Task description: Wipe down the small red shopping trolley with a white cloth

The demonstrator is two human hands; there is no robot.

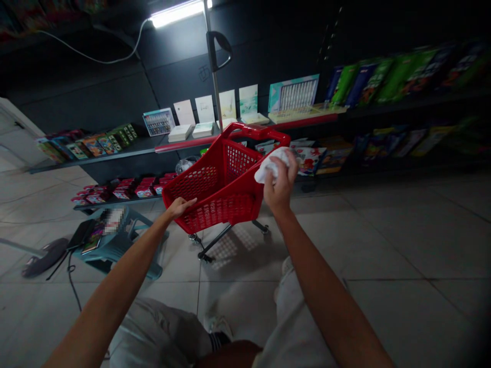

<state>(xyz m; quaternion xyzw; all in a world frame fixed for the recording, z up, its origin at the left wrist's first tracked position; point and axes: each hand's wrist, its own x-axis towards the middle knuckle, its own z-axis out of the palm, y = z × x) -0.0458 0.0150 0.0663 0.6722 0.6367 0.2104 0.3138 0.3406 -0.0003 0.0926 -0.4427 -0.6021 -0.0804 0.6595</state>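
Note:
A small red shopping cart [230,207] with perforated basket sides stands on the tiled floor in front of me. My left hand [181,207] grips the basket's rim at its left end, one finger stretched along the edge. In my right hand [283,185] is a crumpled white cloth [266,167], held with closed fingers. That hand is up at the cart's right end, close to the handle [255,133]; whether the cloth touches the cart I cannot tell.
Behind the cart runs a dark shelf with notebooks [205,108], boxed sets [293,94] and green packets [399,76]. A metal pole [217,92] rises behind it. A blue-grey stool [111,245] bearing a phone and papers is at left, beside a round stand base [46,257].

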